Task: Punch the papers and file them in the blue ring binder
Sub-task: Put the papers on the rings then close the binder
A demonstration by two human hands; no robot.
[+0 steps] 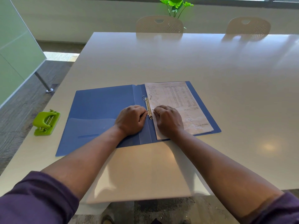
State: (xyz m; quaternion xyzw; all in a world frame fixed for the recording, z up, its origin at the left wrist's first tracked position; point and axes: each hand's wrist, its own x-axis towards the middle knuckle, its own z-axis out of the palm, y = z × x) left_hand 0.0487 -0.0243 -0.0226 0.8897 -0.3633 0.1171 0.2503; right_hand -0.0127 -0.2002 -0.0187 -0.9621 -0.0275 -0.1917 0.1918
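Right now both hands sit at the near ring of the blue binder: left hand pinches the left half-ring, right hand pinches the right half, fingers curled. Papers lie on the right cover, seemingly threaded; rings gape (far one too). Filing step; next likely needs squeezing the halves shut. Green punch sits well left on the white table; chairs far side.

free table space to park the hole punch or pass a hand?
Bare table runs from the blue ring binder back to the two chairs, and right of the papers to the table's right edge. Some near edge shows between the forearms. Crowded: left hand and right hand at the rings; hole punch fills the left edge.
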